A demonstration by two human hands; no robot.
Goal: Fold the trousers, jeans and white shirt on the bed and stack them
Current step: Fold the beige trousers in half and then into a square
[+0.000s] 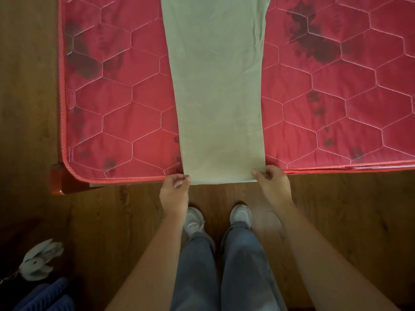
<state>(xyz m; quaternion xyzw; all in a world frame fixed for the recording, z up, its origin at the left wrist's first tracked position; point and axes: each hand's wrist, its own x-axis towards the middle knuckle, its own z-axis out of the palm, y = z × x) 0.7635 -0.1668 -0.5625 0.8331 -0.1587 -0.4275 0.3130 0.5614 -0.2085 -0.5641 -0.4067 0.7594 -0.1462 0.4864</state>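
Pale green trousers (217, 86) lie flat along the red quilted mattress (116, 104), legs together, running from the top of the view down to the bed's near edge. The hem end hangs slightly over that edge. My left hand (175, 187) pinches the hem's left corner. My right hand (271, 180) pinches the hem's right corner. The waist end is cut off at the top of the view. No jeans or white shirt show on the bed.
The mattress has dark stains (314, 39) and its wooden bed-frame corner (58, 180) sticks out at the lower left. My legs and grey shoes (195, 221) stand on the wooden floor. A grey plush rabbit (38, 261) and a blue cloth (45, 297) lie at the bottom left.
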